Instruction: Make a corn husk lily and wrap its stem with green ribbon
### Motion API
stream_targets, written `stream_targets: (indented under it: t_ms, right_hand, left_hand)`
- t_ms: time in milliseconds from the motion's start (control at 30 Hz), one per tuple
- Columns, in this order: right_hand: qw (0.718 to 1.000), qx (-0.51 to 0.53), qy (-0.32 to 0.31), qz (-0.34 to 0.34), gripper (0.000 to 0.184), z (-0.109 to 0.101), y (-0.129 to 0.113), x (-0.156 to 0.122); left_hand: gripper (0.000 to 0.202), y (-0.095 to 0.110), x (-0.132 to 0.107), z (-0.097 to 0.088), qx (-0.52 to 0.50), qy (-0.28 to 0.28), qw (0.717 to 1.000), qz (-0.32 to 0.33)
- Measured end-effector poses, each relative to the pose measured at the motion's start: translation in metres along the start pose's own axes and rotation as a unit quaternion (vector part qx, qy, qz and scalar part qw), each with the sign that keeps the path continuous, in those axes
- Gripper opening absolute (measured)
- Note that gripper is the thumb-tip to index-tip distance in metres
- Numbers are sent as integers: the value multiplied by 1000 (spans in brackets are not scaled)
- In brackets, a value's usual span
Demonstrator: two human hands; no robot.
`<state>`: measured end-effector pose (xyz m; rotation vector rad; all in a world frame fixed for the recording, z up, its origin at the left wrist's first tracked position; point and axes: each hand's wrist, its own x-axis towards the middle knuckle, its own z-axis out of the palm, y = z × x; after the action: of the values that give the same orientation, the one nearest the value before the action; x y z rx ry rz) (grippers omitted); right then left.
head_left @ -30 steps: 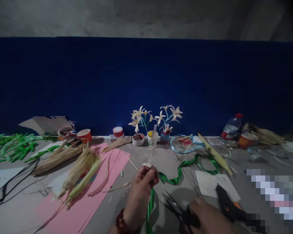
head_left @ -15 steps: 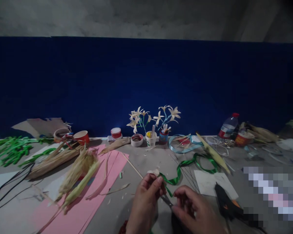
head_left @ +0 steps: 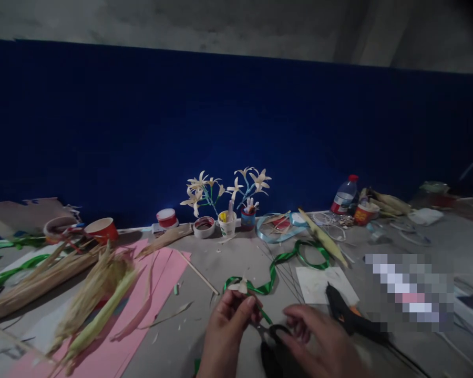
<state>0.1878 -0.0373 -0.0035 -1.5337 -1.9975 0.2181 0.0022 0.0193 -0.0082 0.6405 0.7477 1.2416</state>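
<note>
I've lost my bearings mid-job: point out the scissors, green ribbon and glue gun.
Scissors (head_left: 266,354), head view, on a black handle.
Green ribbon (head_left: 284,257), head view, on the stretch leading to its loop.
Glue gun (head_left: 350,319), head view, on its black body.

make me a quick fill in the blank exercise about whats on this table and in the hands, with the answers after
1. The left hand pinches a small pale piece, and the long curling ribbon just beyond it is ____ in colour.
2. The black handles by the right hand belong to a pair of ____.
3. The clear bottle at the back of the table has a ____ cap.

Missing words: green; scissors; red
</note>
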Motion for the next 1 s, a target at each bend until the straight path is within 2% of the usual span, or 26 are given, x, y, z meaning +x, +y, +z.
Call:
stream_targets:
  t_ms: [33,100,200,267,400,600,733,867,1000]
  right_hand:
    - [999,-27,16,26,19,-10,18,-7]
    - [993,-98,4,73,26,-32,58,-22]
    - [968,-170,-76,170,42,-57,109,-44]
    - [959,-179,-121,183,47,-64,128,-53]
    - [964,-169,-129,158,54,-63,135,-52]
    - [978,-116,-143,102,32,-65,138,-34]
    - [981,-63,-155,99,32,-75,144,-30]
    - [986,41,-95,132,33,-76,155,-39]
    - [971,137,-7,198,42,-71,162,-46]
  left_hand:
    - [28,1,0,0,10,7,1000,1]
    - [29,4,0,-1,28,16,999,-1]
    - [28,6,1,0,44,0,999,-3]
    - [27,4,1,2,50,-26,998,-4]
    - [25,1,2,3,59,-58,997,-12]
    - [26,4,2,2,54,-53,997,-19]
    - [24,8,2,3,53,-45,997,-18]
    - [22,10,1,6,51,-38,998,-25]
    - [21,8,1,5,53,-47,997,-21]
